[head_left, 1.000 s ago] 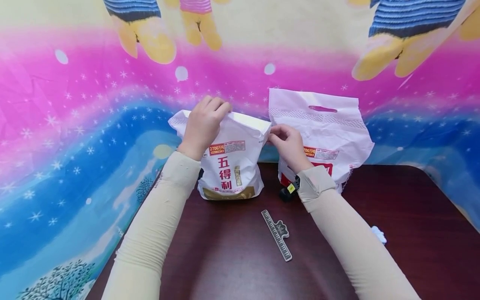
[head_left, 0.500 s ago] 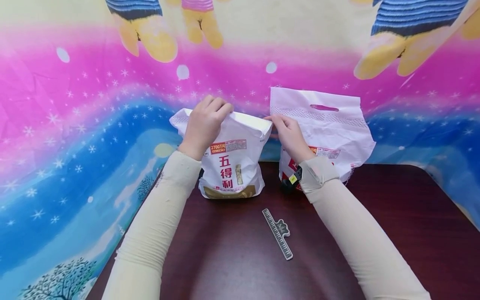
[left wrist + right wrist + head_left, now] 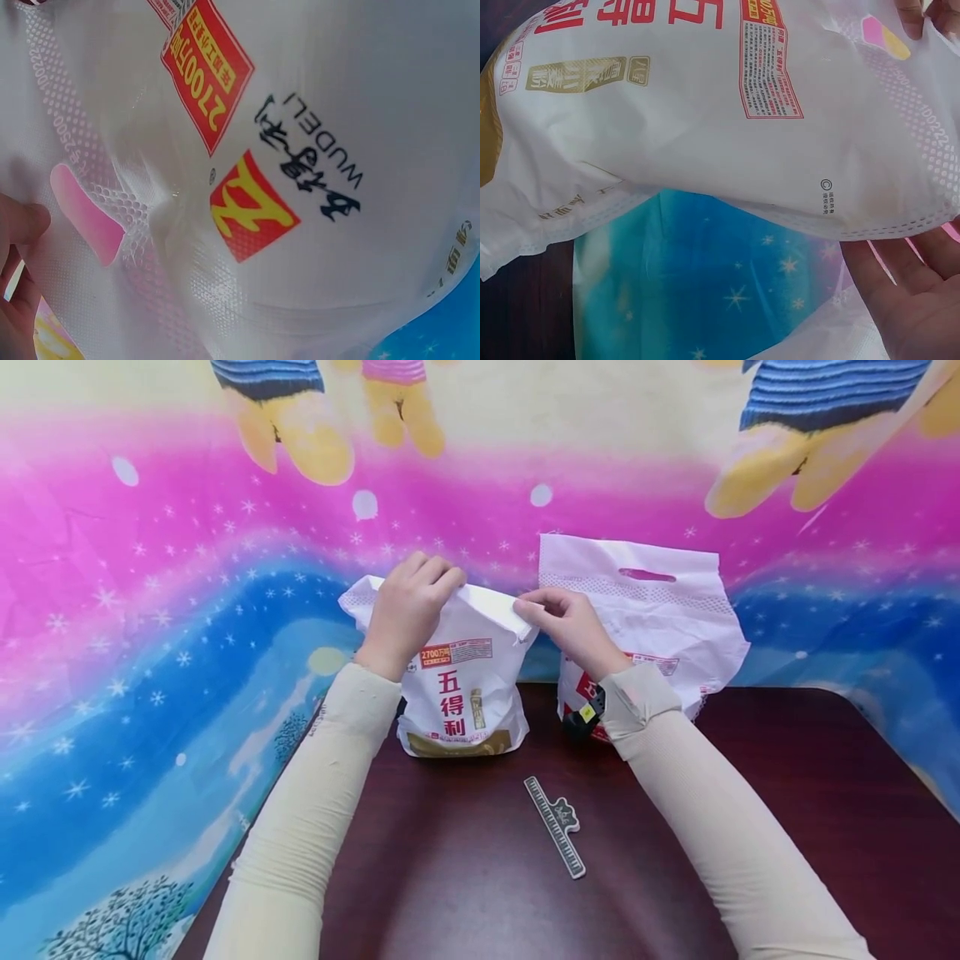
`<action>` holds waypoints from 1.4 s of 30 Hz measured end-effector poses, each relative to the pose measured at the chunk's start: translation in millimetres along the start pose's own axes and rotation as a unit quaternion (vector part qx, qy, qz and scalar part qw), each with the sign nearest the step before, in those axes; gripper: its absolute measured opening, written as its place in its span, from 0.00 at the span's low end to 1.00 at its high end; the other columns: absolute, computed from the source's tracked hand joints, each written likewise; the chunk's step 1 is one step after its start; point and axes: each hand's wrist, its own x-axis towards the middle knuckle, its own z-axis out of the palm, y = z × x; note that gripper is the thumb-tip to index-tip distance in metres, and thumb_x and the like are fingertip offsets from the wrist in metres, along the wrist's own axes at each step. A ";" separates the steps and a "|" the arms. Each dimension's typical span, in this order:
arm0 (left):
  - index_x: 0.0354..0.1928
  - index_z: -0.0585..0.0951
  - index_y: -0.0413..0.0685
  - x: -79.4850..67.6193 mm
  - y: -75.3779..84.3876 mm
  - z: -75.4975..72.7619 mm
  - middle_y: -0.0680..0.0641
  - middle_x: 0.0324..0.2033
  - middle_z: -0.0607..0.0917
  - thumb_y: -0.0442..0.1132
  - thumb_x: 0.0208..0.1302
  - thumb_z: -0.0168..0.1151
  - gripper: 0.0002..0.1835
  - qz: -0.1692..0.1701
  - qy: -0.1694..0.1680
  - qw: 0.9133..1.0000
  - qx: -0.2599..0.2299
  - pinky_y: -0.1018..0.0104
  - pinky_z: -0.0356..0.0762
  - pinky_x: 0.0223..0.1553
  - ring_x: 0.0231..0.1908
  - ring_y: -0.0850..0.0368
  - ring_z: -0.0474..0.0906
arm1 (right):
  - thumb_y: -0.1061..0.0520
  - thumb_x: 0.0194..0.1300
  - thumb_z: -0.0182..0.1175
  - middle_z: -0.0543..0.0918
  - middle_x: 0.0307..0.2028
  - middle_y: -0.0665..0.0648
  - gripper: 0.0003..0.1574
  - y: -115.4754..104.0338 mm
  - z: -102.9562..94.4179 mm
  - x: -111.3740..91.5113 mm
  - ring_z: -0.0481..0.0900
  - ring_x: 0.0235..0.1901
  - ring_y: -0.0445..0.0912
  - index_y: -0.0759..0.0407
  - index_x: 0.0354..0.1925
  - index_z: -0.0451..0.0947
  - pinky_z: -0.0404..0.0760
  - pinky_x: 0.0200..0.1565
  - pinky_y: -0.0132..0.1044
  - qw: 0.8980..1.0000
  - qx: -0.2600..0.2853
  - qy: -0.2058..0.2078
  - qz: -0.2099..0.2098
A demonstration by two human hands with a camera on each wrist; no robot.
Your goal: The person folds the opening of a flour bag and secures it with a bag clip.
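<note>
A white flour bag [image 3: 468, 693] with red lettering stands upright on the table, its top edge folded over. My left hand [image 3: 411, 610] grips this top edge left of the middle. In the left wrist view, the thumb [image 3: 28, 219] lies on the bag's front beside the handle slot [image 3: 86, 217]. At the top right corner, my right hand [image 3: 573, 627] pinches the edge. In the right wrist view, its fingers [image 3: 907, 277] reach behind the bag's seamed side, partly hidden.
A second white flour bag [image 3: 660, 610] with a handle slot stands to the right, partly behind my right hand. A long clip with a piano-key pattern [image 3: 555, 828] lies on the dark wooden table [image 3: 465, 877] in front. A printed cloth [image 3: 225, 527] hangs behind.
My right hand has moved up and slightly left along the first bag's right corner, its fingers now over the edge. The left hand keeps its grip.
</note>
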 end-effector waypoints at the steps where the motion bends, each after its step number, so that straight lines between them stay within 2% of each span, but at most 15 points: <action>1: 0.44 0.85 0.41 0.2 0.0 0.3 0.42 0.40 0.87 0.25 0.68 0.62 0.08 0.002 0.001 1.000 0.000 0.56 0.81 0.48 0.42 0.45 0.80 | 0.46 0.70 0.64 0.84 0.50 0.57 0.24 0.3 -0.2 0.3 0.79 0.47 0.45 0.60 0.56 0.82 0.79 0.50 0.36 1.000 -0.004 0.000 0.000; 9: 0.44 0.85 0.41 -0.5 0.9 -0.4 0.42 0.41 0.87 0.25 0.68 0.63 0.08 -0.002 -0.006 1.000 -0.001 0.56 0.81 0.46 0.42 0.45 0.79 | 0.50 0.65 0.71 0.84 0.53 0.56 0.25 -5.9 -0.3 2.6 0.83 0.47 0.47 0.58 0.57 0.83 0.84 0.48 0.35 0.999 -0.047 -0.015 -0.017; 14: 0.44 0.85 0.42 0.3 0.3 -0.9 0.42 0.41 0.87 0.25 0.68 0.62 0.08 -0.003 -0.005 1.000 -0.001 0.55 0.81 0.47 0.43 0.45 0.79 | 0.51 0.63 0.73 0.85 0.52 0.56 0.25 -8.7 0.6 5.2 0.83 0.43 0.48 0.58 0.57 0.83 0.85 0.45 0.36 0.997 -0.069 -0.021 -0.020; 20: 0.44 0.85 0.41 -0.2 1.0 -2.0 0.42 0.42 0.87 0.26 0.68 0.62 0.07 -0.001 -0.007 1.000 0.003 0.55 0.81 0.50 0.46 0.45 0.80 | 0.52 0.63 0.73 0.85 0.50 0.58 0.25 -9.0 5.3 6.0 0.82 0.37 0.49 0.59 0.56 0.84 0.85 0.43 0.40 0.996 -0.085 -0.007 -0.017; 27: 0.45 0.85 0.42 -1.0 0.5 -3.1 0.42 0.43 0.86 0.24 0.68 0.60 0.09 -0.015 -0.016 1.000 0.003 0.54 0.81 0.50 0.47 0.45 0.80 | 0.51 0.62 0.73 0.85 0.49 0.58 0.25 -7.8 10.5 5.1 0.82 0.40 0.48 0.60 0.55 0.84 0.84 0.43 0.38 0.996 -0.087 0.009 -0.003; 33: 0.49 0.84 0.43 -0.6 -0.3 -6.4 0.42 0.45 0.85 0.28 0.69 0.63 0.10 -0.044 -0.053 0.998 0.004 0.53 0.80 0.51 0.48 0.45 0.79 | 0.52 0.63 0.73 0.85 0.48 0.58 0.23 -5.4 13.3 4.7 0.83 0.40 0.48 0.60 0.53 0.84 0.85 0.43 0.39 0.996 -0.085 0.022 -0.014; 38: 0.52 0.83 0.43 0.6 1.0 -10.5 0.42 0.47 0.85 0.31 0.68 0.64 0.12 -0.050 -0.085 0.995 0.007 0.50 0.79 0.54 0.50 0.44 0.79 | 0.53 0.62 0.73 0.85 0.46 0.59 0.21 -4.9 15.3 3.3 0.83 0.40 0.49 0.61 0.51 0.84 0.85 0.41 0.37 0.995 -0.094 0.034 -0.022; 42: 0.59 0.80 0.44 4.0 5.3 -15.0 0.42 0.53 0.83 0.34 0.68 0.65 0.18 -0.048 -0.144 0.988 0.018 0.47 0.76 0.59 0.56 0.43 0.78 | 0.53 0.62 0.73 0.85 0.45 0.60 0.20 -4.1 16.8 4.2 0.83 0.39 0.49 0.62 0.49 0.84 0.85 0.39 0.36 0.994 -0.102 0.041 -0.026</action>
